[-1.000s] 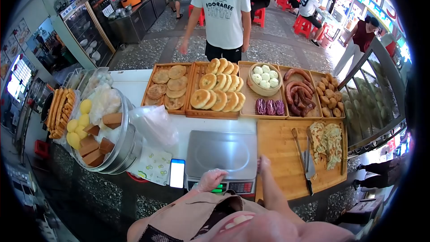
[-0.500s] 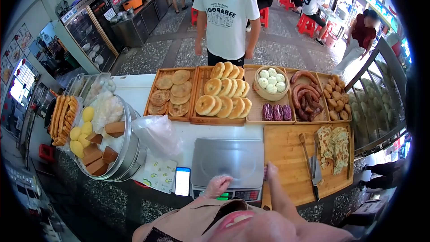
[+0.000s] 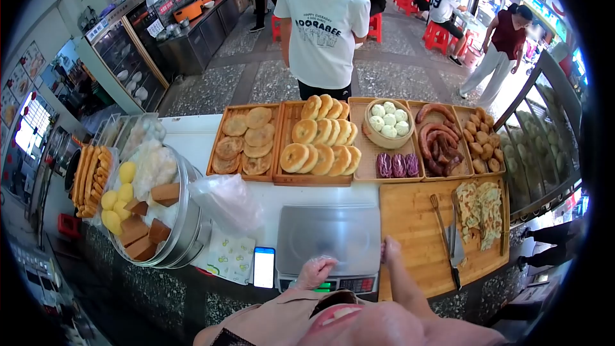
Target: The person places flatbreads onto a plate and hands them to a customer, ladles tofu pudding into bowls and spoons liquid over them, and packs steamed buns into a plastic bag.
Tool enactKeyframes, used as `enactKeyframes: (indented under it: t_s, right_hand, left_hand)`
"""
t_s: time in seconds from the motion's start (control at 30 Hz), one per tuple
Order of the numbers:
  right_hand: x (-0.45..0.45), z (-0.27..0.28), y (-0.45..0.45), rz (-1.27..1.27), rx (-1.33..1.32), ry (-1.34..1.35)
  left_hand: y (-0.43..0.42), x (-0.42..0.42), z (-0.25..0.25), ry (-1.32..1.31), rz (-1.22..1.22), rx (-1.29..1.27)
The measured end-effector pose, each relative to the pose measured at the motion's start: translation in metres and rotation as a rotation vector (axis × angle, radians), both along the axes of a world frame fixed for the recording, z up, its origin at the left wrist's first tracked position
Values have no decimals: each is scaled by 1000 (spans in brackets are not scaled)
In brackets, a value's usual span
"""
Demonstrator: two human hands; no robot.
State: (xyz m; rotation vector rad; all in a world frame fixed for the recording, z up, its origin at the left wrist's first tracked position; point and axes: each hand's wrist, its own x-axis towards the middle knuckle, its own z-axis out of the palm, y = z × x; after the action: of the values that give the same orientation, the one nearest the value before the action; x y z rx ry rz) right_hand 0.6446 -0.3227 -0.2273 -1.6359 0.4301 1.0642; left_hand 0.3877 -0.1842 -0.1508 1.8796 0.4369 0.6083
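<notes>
My left hand (image 3: 315, 271), in a thin clear plastic glove, rests over the front part of a steel-topped electronic scale (image 3: 330, 230), its fingers curled together with nothing visible in them. Close to the scale's right edge, my right hand (image 3: 390, 250) is closed in a loose fist at the left side of a wooden cutting board (image 3: 410, 218). Nothing shows in it; the inside of the fist is hidden. The scale's plate carries nothing, and its green display is partly covered by my left hand. A phone (image 3: 264, 268) with a lit screen lies left of the scale.
Tongs (image 3: 441, 227), a knife (image 3: 455, 243) and sliced flatbread (image 3: 480, 211) lie on the board. Trays hold round flatbreads (image 3: 259, 134), buns (image 3: 320, 154), a bun steamer (image 3: 387, 120) and sausages (image 3: 437, 141). A steamer pot (image 3: 186, 218) and plastic bags (image 3: 227, 202) stand left. A person (image 3: 320, 32) stands opposite.
The view has shifted slightly, so the counter appears lower. Both my hands stay by the scale. The person opposite has changed arm position, and the person at the far right has shifted.
</notes>
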Motion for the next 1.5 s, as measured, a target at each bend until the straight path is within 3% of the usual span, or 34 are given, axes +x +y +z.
enactKeyframes:
  t_s: [0.47,1.37,1.5]
  right_hand:
    - [-4,2,-2,-36,12,22]
    - [5,-12,-4,-26,14,96]
    - [1,0,-1,-4,-26,42]
  left_hand:
    - [-1,6,7,23,39,-123]
    - [2,11,13,-7,82,-40]
    - [2,11,12,11,92,-135]
